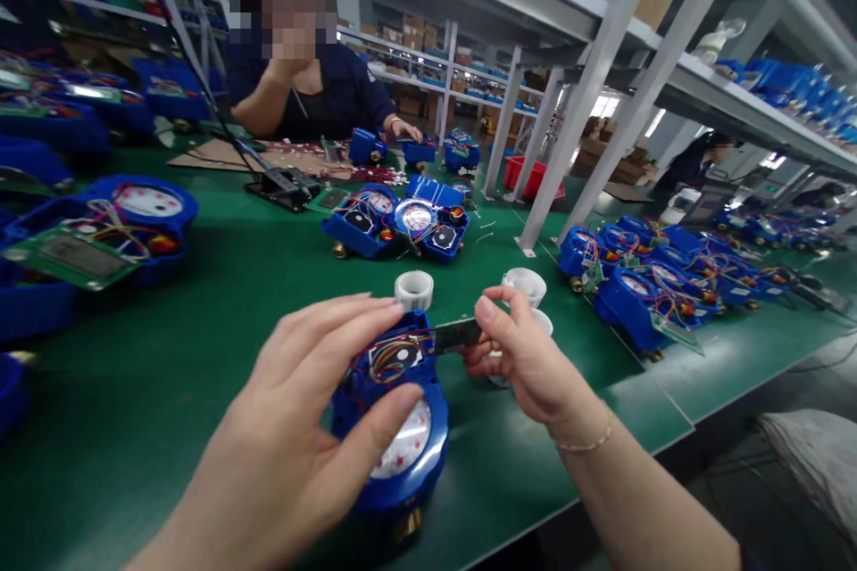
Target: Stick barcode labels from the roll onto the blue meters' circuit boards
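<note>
A blue water meter [428,455] with a round white dial and brass fitting lies on the green table in front of me. Its upper compartment shows coloured wires [395,357] and a black-and-white part. My left hand [301,410] is over the meter's left side, fingers stretched and thumb apart, the thumb near the dial. Between thumb and fingers, my right hand [519,352] grips a small dark circuit board [458,336] just right of the housing. Wires run from the board into the compartment. My left palm hides part of the meter.
Label rolls [413,290] stand behind the meter. More blue meters [402,219] lie further back, with groups at left [140,205] and right [643,294]. Metal shelf posts [603,98] rise at the right. A co-worker [308,98] sits across the green table [254,312].
</note>
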A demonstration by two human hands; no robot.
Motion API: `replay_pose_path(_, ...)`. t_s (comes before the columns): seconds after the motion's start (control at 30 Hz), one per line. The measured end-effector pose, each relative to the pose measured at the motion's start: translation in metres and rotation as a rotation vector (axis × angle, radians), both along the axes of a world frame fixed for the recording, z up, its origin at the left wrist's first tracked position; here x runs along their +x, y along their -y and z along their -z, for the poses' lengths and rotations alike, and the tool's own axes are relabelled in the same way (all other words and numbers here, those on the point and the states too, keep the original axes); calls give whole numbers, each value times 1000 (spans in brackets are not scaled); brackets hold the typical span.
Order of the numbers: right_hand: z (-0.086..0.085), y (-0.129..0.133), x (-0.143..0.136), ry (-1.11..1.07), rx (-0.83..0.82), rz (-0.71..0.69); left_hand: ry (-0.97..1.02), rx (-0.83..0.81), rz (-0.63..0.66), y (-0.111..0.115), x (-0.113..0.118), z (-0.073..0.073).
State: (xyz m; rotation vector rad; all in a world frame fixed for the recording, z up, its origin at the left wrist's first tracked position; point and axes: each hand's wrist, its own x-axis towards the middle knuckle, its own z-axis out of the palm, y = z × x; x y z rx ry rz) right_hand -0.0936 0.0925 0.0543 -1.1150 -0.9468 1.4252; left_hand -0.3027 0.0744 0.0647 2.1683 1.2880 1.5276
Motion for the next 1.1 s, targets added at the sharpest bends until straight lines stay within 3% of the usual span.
replay_pose_path(0.07,-7,-9,3,81,57,7,-197,72,79,-13,5,-8)
replay_pose_path(0.13,-13,-17,5,199,148,-1,-236,80,69,-19,8,-14)
replay_pose_path(0.3,-29,-26,-2,445,282,-37,-116,-168,-115,-11,4,-25)
replay_pose_path(0.43,-37,-20,-12,274,294,-67,118,-393,-246,-9,-10,-21)
replay_pose_path(0.53,-29,-9,-19,96,313,-86,345,-542,-148,-16,-18,-13)
replay_pose_path(0.73,10,8,-35,92,388,-2,573,-611,-65,-31,-14,5)
replay_pose_path(0.87,21,18,-42,134,290,83,578,-603,-61,-32,-11,11)
replay_pose_path(1.1,17,25,-43,200,214,127,392,-515,-136,-28,-11,11)
